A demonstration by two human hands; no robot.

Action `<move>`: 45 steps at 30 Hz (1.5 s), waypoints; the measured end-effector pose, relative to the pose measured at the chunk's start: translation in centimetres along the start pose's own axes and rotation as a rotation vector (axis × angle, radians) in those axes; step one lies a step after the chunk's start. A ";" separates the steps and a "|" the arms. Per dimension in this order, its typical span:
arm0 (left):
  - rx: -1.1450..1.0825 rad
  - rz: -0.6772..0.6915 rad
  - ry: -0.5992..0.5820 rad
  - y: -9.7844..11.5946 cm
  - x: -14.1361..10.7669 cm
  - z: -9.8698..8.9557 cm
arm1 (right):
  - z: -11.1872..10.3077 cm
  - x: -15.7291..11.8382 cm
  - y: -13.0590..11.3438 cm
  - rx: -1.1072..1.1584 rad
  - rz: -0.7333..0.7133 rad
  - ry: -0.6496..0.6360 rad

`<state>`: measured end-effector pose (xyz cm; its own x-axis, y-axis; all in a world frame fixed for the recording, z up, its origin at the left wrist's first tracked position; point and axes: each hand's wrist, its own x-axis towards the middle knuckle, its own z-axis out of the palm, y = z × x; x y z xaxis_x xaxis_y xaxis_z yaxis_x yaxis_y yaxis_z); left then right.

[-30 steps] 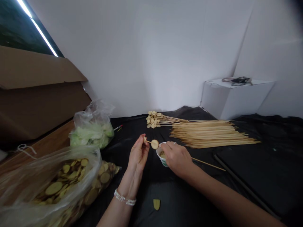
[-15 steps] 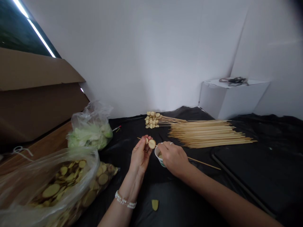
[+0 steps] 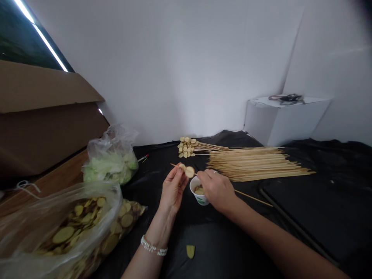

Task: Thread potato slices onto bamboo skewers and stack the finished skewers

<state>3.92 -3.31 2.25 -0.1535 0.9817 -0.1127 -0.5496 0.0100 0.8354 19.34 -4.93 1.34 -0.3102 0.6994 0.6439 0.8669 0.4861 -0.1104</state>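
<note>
One bamboo skewer carrying two round yellow slices is gripped by the left hand, pinched almost shut, and by the curled right hand, just over one paper cup. One loose slice is seen on the black sheet.

A black plastic sheet covers the work surface. Beyond the right hand lie bamboo skewers, some loaded with pale round slices at their tips. A white cup stands beneath that hand. Left of the left hand rest two clear plastic bags of produce. One loose slice lies nearer the person, below the hands.
</note>
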 end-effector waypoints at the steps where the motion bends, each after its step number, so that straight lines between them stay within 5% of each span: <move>1: 0.034 0.020 -0.015 0.0 0.0 0.0 | -0.1 0.2 0.4 0.005 0.035 0.003; 7: 0.398 0.178 -0.112 -1.0 0.1 -0.2 | -0.4 1.2 2.5 0.134 0.234 -0.022; 12: 0.449 0.125 -0.196 -1.5 -0.1 -0.3 | 0.1 1.4 3.1 0.286 0.322 -0.139; 17: 0.577 0.244 -0.234 -1.2 -0.4 -0.1 | 0.3 1.3 2.7 0.522 0.374 -0.253; 26: 0.561 0.387 -0.218 0.2 -1.3 0.8 | 0.6 0.9 1.6 0.466 0.238 0.088; 31: 0.822 0.549 -0.289 0.2 -1.2 0.3 | 1.1 0.6 1.6 0.388 0.203 0.090; 37: 1.020 0.533 -0.397 -0.5 -0.6 -1.1 | 1.7 0.0 0.9 0.289 0.103 0.017; 45: 1.121 0.662 -0.377 -0.4 -1.4 -0.5 | 0.8 0.4 0.8 0.363 0.194 0.001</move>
<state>3.88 -4.76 1.81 0.2055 0.8528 0.4802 0.5263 -0.5099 0.6804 19.57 -3.84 0.88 -0.1542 0.7957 0.5858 0.7152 0.4989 -0.4894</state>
